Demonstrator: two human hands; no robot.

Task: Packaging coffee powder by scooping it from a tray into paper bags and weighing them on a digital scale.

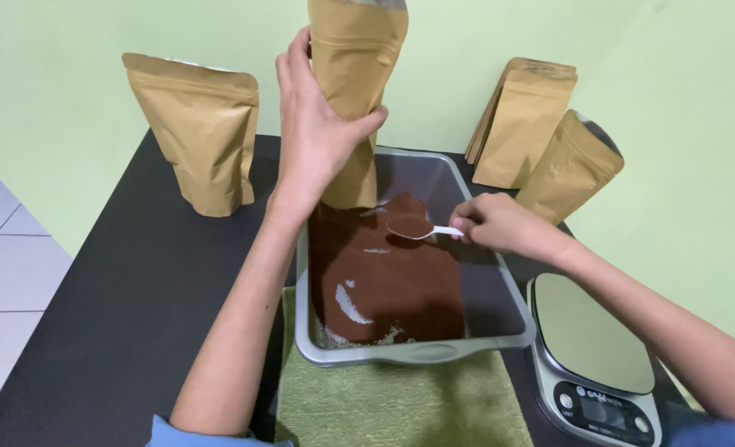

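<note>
My left hand (313, 124) grips a tall brown paper stand-up pouch (355, 74), held upright with its bottom inside the far end of a grey metal tray (421, 352). The tray holds a layer of dark brown powder (388, 277). My right hand (500, 222) pinches the handle of a small white spoon (421, 229) heaped with the same powder, just above the pile and to the right of the pouch's base.
A filled brown pouch (202, 132) stands at the back left of the dark table (135, 298). More pouches (541, 136) lean against the green wall at the back right. A digital kitchen scale (595, 348) sits right of the tray. A green mat (392, 401) lies under the tray's near edge.
</note>
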